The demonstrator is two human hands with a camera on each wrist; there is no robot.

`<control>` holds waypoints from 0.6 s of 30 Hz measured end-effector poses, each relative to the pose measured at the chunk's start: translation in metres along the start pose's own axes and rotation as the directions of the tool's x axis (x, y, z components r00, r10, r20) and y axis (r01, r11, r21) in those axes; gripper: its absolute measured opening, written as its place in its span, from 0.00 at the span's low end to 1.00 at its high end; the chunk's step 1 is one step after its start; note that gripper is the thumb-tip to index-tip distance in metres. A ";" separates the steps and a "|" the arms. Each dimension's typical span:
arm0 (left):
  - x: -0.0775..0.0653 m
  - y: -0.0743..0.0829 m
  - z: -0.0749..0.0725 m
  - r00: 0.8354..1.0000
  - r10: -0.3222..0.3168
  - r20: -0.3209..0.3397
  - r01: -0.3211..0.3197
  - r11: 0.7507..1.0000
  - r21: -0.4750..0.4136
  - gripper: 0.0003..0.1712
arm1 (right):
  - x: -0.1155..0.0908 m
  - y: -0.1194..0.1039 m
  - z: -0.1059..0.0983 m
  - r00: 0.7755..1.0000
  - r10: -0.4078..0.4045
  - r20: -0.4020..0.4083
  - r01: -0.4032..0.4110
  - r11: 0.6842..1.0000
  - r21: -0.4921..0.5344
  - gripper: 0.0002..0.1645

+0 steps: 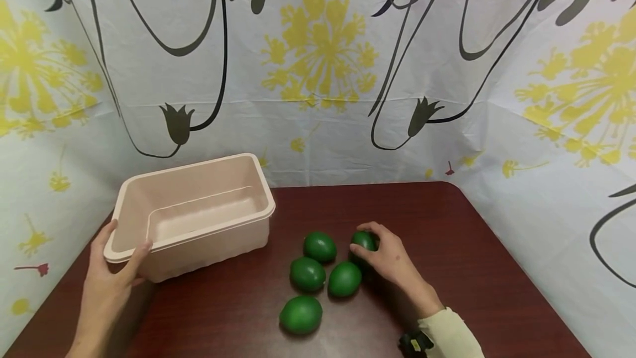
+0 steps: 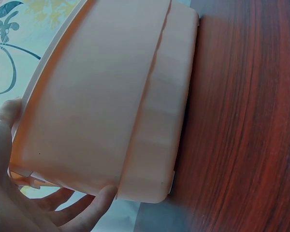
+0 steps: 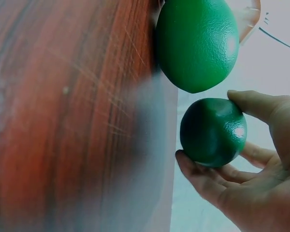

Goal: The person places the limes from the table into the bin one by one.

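Observation:
My left hand (image 1: 106,269) grips the near left corner of a beige plastic bin (image 1: 208,243), the thumb at the rim. In the left wrist view the fingers of my left hand (image 2: 43,203) curl by the end of the bin (image 2: 96,96). My right hand (image 1: 390,256) holds a green lime (image 1: 364,240) between thumb and fingers, at the right of several other limes. The right wrist view shows this held lime (image 3: 213,133) in my right hand (image 3: 261,164), with a nearer lime (image 3: 198,43) above it in the picture.
Loose limes lie on the dark red-brown table (image 1: 223,314): one at the back (image 1: 320,247), one at left (image 1: 307,274), one at right (image 1: 345,279) and one in front (image 1: 301,315). A patterned white sheet (image 1: 328,142) hangs behind and beside the table.

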State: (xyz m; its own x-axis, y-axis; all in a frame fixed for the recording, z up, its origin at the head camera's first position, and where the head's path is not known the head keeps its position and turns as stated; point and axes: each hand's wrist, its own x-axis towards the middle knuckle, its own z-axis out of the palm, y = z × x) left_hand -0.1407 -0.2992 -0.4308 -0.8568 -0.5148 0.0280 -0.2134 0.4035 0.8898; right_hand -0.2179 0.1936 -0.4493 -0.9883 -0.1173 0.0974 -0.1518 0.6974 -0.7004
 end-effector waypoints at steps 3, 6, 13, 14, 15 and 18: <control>0.000 0.000 0.000 1.000 0.010 0.002 -0.010 1.000 -0.009 0.50 | 0.001 0.000 0.000 1.000 -0.015 -0.014 0.015 1.000 0.023 0.27; 0.000 -0.001 0.000 1.000 0.011 0.004 -0.011 1.000 -0.008 0.50 | 0.000 -0.001 0.000 0.999 -0.033 -0.034 0.034 0.999 0.035 0.27; 0.001 0.000 0.000 1.000 -0.005 0.000 0.005 1.000 0.007 0.50 | 0.001 -0.008 0.000 0.994 -0.072 -0.086 0.078 0.995 0.066 0.27; 0.001 0.000 0.000 1.000 -0.004 0.001 0.004 1.000 0.010 0.50 | 0.001 -0.010 0.001 0.992 -0.082 -0.095 0.088 0.994 0.069 0.27; 0.001 0.001 0.000 1.000 -0.004 0.001 0.004 1.000 0.010 0.50 | 0.001 -0.011 0.002 0.990 -0.092 -0.103 0.100 0.992 0.074 0.27; 0.000 0.000 0.000 1.000 0.003 0.005 -0.003 1.000 0.011 0.50 | 0.001 -0.014 0.004 0.987 -0.114 -0.116 0.124 0.989 0.087 0.27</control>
State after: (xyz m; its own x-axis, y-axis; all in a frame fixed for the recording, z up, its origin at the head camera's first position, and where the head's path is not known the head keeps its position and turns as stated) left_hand -0.1406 -0.2994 -0.4302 -0.8598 -0.5098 0.0283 -0.2161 0.4135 0.8845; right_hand -0.2167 0.1812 -0.4426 -0.9596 -0.1133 0.2574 -0.2713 0.6137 -0.7414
